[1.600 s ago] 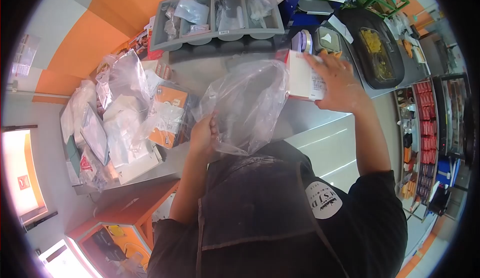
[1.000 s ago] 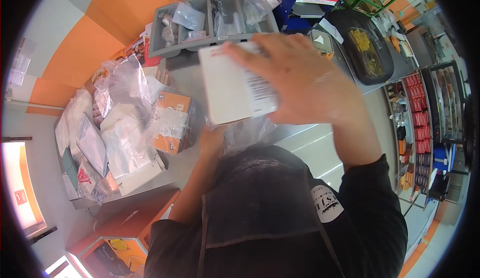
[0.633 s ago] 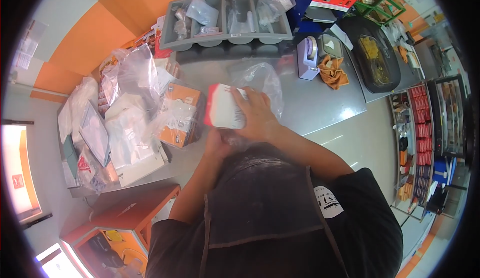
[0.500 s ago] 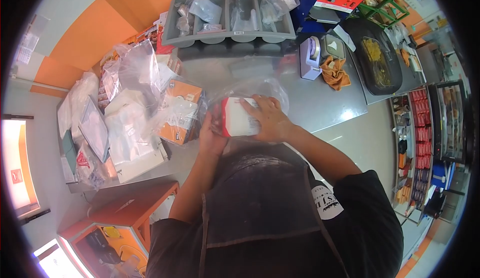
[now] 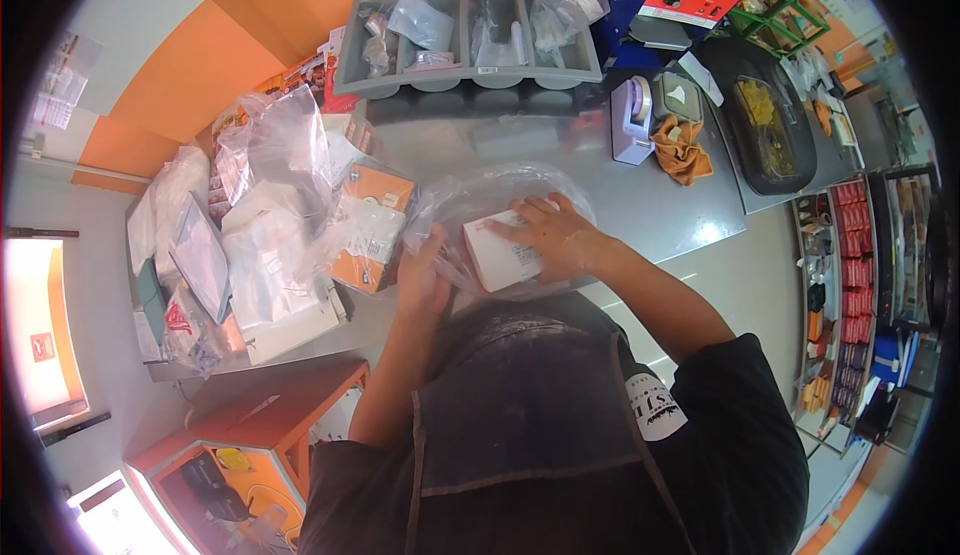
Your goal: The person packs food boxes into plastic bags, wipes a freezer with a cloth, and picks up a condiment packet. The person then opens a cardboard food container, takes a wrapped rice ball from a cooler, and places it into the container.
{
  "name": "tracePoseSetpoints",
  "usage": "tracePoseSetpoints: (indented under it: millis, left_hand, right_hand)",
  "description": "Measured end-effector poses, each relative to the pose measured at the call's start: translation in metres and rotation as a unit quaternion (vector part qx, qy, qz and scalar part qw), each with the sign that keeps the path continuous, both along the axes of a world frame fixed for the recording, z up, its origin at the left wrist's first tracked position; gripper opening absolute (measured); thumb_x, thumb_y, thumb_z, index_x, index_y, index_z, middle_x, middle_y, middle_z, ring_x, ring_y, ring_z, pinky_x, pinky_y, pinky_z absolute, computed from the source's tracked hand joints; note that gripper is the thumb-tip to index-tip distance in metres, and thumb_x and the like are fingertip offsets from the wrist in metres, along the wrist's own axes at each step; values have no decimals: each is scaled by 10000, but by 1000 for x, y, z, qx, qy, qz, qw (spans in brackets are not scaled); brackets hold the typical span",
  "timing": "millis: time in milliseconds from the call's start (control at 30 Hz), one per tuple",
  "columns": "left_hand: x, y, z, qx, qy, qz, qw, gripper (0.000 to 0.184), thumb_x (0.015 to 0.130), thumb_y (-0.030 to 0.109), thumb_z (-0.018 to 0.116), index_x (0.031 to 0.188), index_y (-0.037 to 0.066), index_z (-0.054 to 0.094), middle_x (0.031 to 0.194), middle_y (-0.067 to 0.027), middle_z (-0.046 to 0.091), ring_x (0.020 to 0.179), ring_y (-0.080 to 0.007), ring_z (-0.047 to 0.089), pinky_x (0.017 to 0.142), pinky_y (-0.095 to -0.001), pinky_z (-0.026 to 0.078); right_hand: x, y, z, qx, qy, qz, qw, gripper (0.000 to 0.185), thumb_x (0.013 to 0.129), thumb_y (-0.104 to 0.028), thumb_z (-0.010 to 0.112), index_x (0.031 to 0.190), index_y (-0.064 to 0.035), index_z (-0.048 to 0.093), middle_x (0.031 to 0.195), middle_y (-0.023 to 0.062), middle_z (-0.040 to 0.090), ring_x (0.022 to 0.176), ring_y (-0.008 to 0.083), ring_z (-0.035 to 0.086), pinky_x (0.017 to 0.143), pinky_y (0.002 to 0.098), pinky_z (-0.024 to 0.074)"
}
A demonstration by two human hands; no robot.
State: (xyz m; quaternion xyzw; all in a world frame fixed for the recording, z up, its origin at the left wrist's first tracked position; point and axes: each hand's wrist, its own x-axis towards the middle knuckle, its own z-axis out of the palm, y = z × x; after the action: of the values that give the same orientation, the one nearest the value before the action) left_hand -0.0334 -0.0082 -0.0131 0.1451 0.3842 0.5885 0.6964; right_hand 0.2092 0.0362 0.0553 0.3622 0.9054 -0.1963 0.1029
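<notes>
A white box (image 5: 492, 255) with small dark print lies within the outline of a clear plastic bag (image 5: 463, 188) at the table's front edge. My right hand (image 5: 565, 242) is closed over the box's right side, fingers across its top. To the left, my left hand (image 5: 424, 273) pinches the near-left part of the bag, apart from the box. Whether the box is wholly inside the bag, I cannot tell. An orange-brown box (image 5: 382, 187) in clear plastic sits just left of my left hand.
A grey divided tray (image 5: 470, 81) with plastic packets stands at the back. A tape dispenser (image 5: 631, 135) and a brown cloth (image 5: 683, 152) sit right of it. Plastic bags and white packaging (image 5: 265, 255) pile up on the left. A dark oval pan (image 5: 765, 160) is far right.
The box has moved right and turned, so its red side no longer shows. My left hand has come away from the box onto the bag, which is spread wider.
</notes>
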Motion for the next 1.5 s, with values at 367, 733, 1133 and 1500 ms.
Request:
tracePoseSetpoints:
  millis: [367, 733, 1133, 1500]
  left_hand:
    - [27, -29, 44, 97, 613, 21, 784, 307, 876, 95, 674, 1139, 0, 546, 1026, -119, 617, 991, -249, 604, 908, -370, 480]
    - [91, 44, 34, 285, 746, -399, 450, 1000, 682, 207, 846, 1513, 133, 293, 1492, -214, 357, 1367, -408, 380, 1135, -596, 229]
    - [82, 34, 35, 287, 795, -362, 394, 823, 817, 261, 719, 1512, 102, 309, 1522, -205, 336, 1424, -403, 298, 1173, -549, 208]
    - [26, -7, 103, 233, 614, -243, 714, 312, 876, 85, 615, 1186, 57, 618, 1130, -137, 665, 1014, -328, 655, 854, -407, 547]
  right_hand:
    - [-16, -1, -31, 49, 0, -117, 992, 1105, 662, -294, 864, 1562, -248, 224, 1490, 226, 339, 1420, 395, 293, 1148, 578, 231]
    - [72, -32, -64, 3, 282, -500, 819, 433, 840, -219, 709, 1212, -22, 608, 1135, 204, 654, 1008, 341, 637, 890, 397, 486]
    - [79, 109, 55, -58, 362, -105, 924, 387, 889, -192, 685, 1219, -5, 608, 1054, 131, 708, 909, 259, 675, 811, 354, 523]
    - [-175, 337, -33, 151, 355, -97, 917, 201, 870, -135, 627, 1029, -39, 705, 1030, 133, 721, 963, 319, 681, 840, 405, 534]
